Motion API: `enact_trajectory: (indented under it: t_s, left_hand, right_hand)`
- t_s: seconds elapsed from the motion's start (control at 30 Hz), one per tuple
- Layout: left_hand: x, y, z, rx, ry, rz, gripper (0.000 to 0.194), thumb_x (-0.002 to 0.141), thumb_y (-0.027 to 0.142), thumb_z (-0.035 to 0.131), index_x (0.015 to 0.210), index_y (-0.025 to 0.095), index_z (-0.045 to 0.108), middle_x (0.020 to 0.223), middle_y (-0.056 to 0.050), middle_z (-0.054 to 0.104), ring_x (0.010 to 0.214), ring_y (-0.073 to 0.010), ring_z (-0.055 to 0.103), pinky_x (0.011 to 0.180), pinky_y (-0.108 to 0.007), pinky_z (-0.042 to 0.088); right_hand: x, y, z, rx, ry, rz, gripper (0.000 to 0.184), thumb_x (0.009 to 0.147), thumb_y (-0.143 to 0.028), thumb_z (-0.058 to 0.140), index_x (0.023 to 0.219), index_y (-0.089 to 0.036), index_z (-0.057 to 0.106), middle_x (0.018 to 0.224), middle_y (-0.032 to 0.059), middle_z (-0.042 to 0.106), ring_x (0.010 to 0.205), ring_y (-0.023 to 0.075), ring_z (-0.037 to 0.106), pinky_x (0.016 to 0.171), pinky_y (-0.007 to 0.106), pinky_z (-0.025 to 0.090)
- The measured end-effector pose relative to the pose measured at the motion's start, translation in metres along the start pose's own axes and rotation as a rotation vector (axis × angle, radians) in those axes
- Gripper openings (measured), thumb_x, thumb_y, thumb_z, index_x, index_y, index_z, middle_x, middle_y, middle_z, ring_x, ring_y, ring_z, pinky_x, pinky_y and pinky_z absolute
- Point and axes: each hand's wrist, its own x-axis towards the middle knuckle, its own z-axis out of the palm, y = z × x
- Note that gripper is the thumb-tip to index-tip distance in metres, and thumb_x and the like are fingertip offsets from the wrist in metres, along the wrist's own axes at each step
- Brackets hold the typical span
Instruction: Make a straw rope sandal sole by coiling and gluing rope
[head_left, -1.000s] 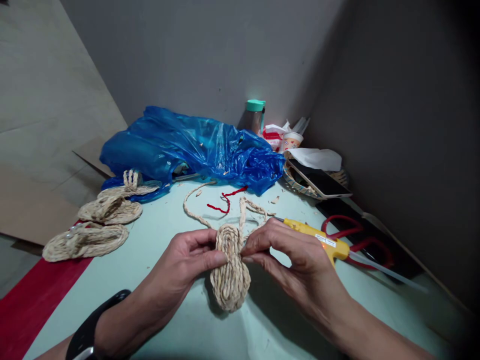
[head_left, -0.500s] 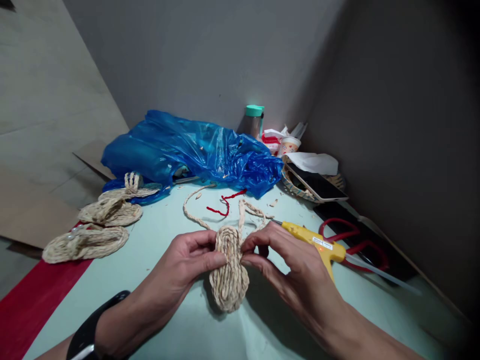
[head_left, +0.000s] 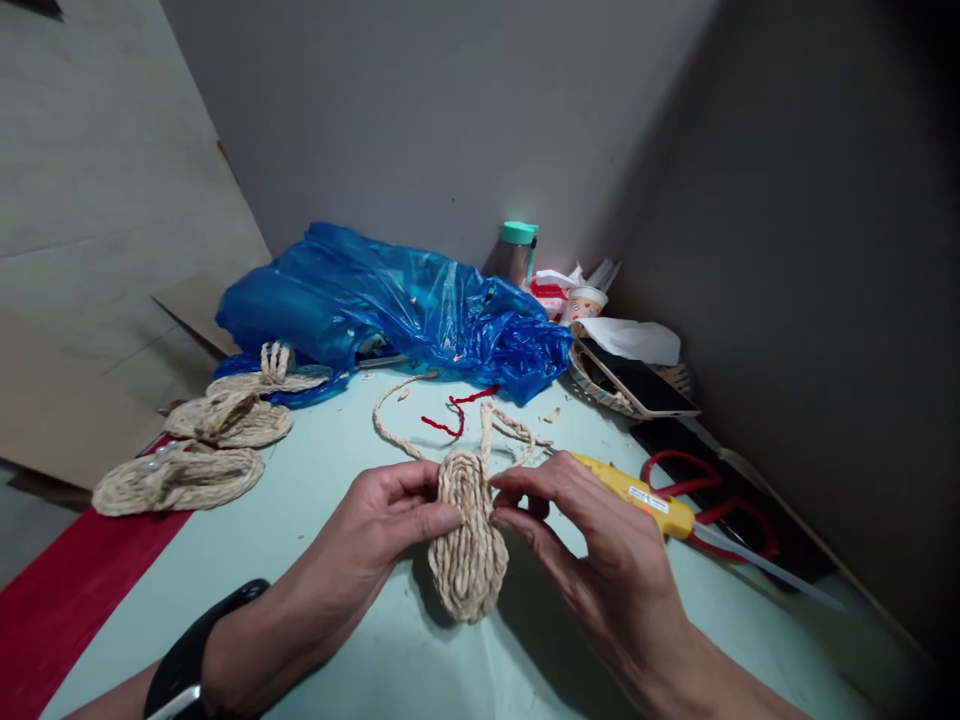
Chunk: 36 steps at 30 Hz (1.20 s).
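Observation:
Between my hands is a small slipper sole (head_left: 469,565) of coiled, braided straw cord, held a little above the table. My left hand (head_left: 390,525) grips its left edge, thumb on top and fingers beneath. At the sole's right edge, the thumb and forefinger of my right hand (head_left: 581,530) pinch close together; whether cord lies between them is hard to see. Behind the sole, a braided straw cord (head_left: 487,435) loops up and over the table. A yellow glue gun (head_left: 630,490) with a clear glue stick lies just beyond my right hand, partly hidden by it.
Several straw slippers (head_left: 180,478) lie at the left, near a red strip (head_left: 112,560). A crumpled blue plastic bag (head_left: 360,290) fills the back. Red twisted cord (head_left: 454,420) lies mid-table. At right are red-handled scissors (head_left: 686,460), a phone (head_left: 637,380) on a basket, a paper cup (head_left: 585,302) and a bottle (head_left: 516,255).
The view has shifted slightly, so everything sits a little further right. My hands keep nearly the same hold on the sole, and my right hand now covers more of the glue gun.

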Motion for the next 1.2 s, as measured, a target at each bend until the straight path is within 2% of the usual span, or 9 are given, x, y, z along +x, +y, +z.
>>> enact_trajectory:
  t_s: [0.37, 0.53, 0.7, 0.9, 1.2]
  left_hand:
    - [0.001, 0.0, 0.0, 0.063, 0.002, -0.005, 0.026, 0.082, 0.016, 0.07, 0.108, 0.016, 0.076, 0.104, -0.009, 0.078, 0.097, -0.0247, 0.069, 0.092, -0.035, 0.048]
    - [-0.001, 0.0, 0.0, 0.008, -0.011, -0.012, 0.027, 0.082, 0.015, 0.07, 0.109, 0.018, 0.075, 0.103, -0.007, 0.078, 0.097, -0.0235, 0.07, 0.09, -0.032, 0.049]
    - [-0.001, -0.001, 0.0, -0.055, -0.021, -0.014, 0.028, 0.083, 0.015, 0.07, 0.11, 0.021, 0.075, 0.105, -0.005, 0.078, 0.096, -0.0206, 0.07, 0.088, -0.028, 0.05]
    - [0.001, 0.001, -0.003, -0.031, -0.011, -0.021, 0.028, 0.083, 0.015, 0.07, 0.111, 0.02, 0.074, 0.101, -0.005, 0.078, 0.095, -0.0202, 0.07, 0.086, -0.028, 0.05]
    - [0.001, 0.003, -0.007, 0.04, -0.015, 0.017, 0.026, 0.082, 0.014, 0.071, 0.107, 0.018, 0.075, 0.099, -0.006, 0.078, 0.093, -0.0213, 0.069, 0.087, -0.031, 0.05]
  right_hand:
    - [0.0, -0.001, 0.0, 0.011, 0.002, 0.024, 0.023, 0.088, -0.003, 0.065, 0.105, -0.019, 0.062, 0.086, 0.0005, 0.066, 0.076, 0.0137, 0.057, 0.07, 0.026, 0.046]
    - [-0.001, -0.001, -0.001, 0.014, 0.024, 0.03, 0.023, 0.089, -0.005, 0.065, 0.107, -0.02, 0.061, 0.091, -0.0001, 0.068, 0.078, 0.0138, 0.059, 0.071, 0.026, 0.047]
    - [-0.001, -0.003, -0.003, 0.018, -0.006, 0.049, 0.025, 0.091, -0.004, 0.062, 0.109, -0.022, 0.061, 0.093, -0.0008, 0.068, 0.079, 0.013, 0.058, 0.072, 0.026, 0.046]
    - [0.0, -0.004, -0.009, 0.039, -0.082, 0.032, 0.03, 0.092, -0.007, 0.063, 0.118, -0.022, 0.059, 0.096, -0.0004, 0.064, 0.083, 0.0119, 0.056, 0.075, 0.025, 0.045]
    - [0.0, -0.003, -0.01, 0.056, -0.137, 0.033, 0.021, 0.091, -0.008, 0.065, 0.109, -0.018, 0.062, 0.089, 0.0001, 0.063, 0.079, 0.0126, 0.056, 0.072, 0.025, 0.044]
